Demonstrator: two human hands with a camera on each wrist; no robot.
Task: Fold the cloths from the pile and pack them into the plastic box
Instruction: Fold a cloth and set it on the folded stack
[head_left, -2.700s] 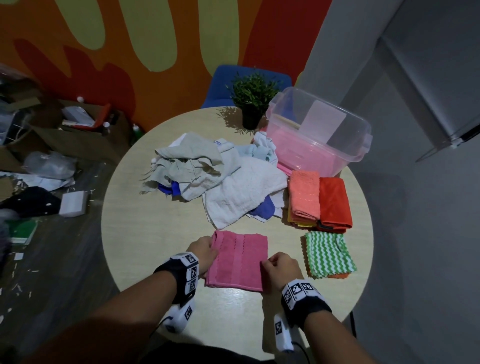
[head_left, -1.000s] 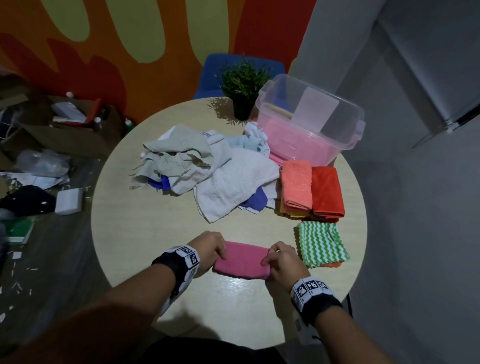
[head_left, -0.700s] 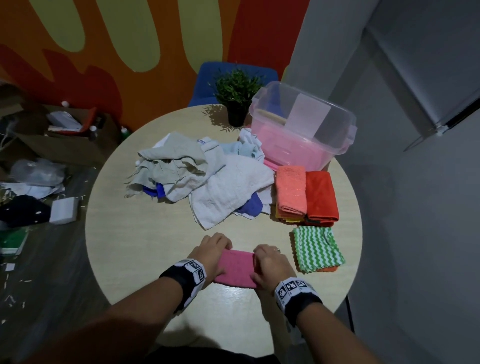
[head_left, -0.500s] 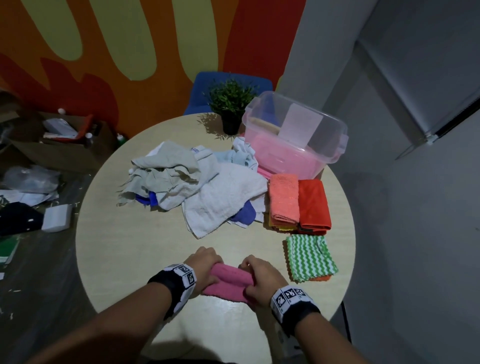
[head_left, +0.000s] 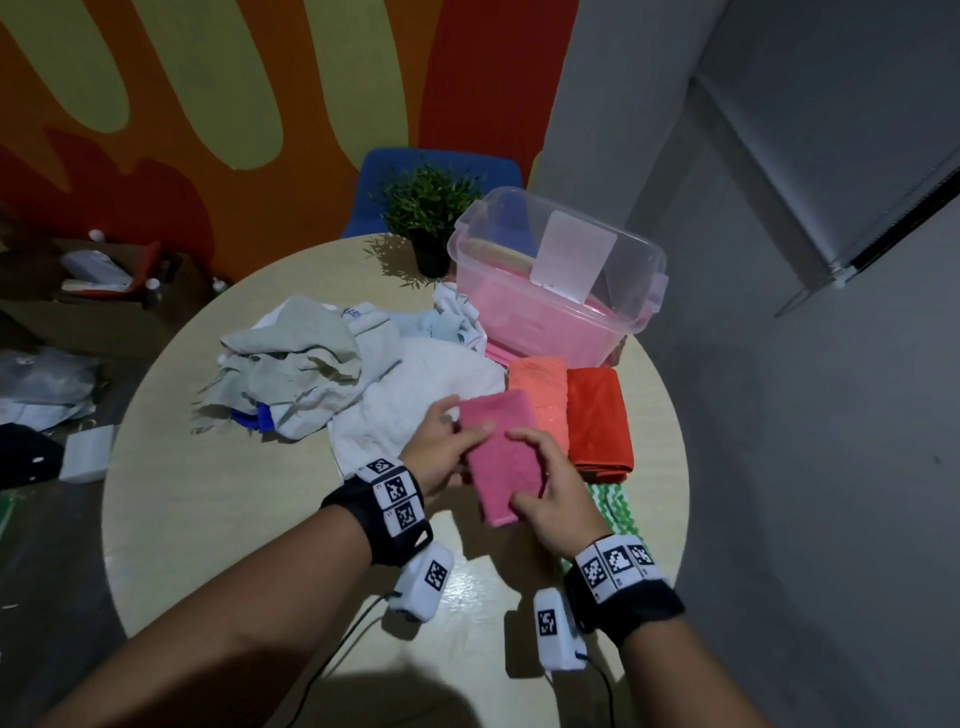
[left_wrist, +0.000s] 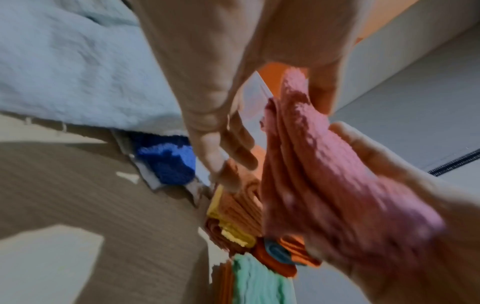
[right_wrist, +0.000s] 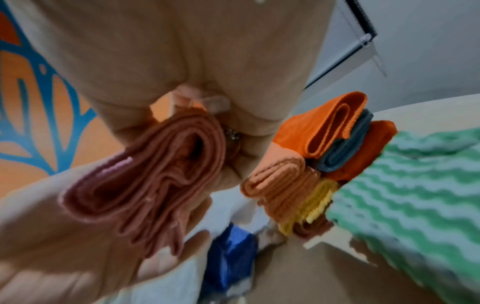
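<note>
Pink cloth is folded into a thick multi-layer pad, lifted off the table, centre of the head frame, just below-left of the folded orange stack.

Handling, my read: light, soft terry, not slippery, nothing fragile. The risk is the layers sliding apart or the fold springing open. Best hold is across the full thickness near the folded spine, thumb on top and fingers underneath, so every layer is clamped. Open edges should trail.

My left hand has the cloth's left edge: thumb over the top face, fingers under it, curled round. My right hand takes the lower right corner: thumb on the near end, fingers arched over the top, only loosely bent. The right wrist view shows the layered end sitting between both palms, so both have hold of it.

Pose: both forearms come in from the bottom of the frame and converge; wrists roughly level, palms turned toward each other.

Plastic box is upper right of centre, open, with pink already inside. Unfolded pile sits left of centre, so plenty is left.
</note>
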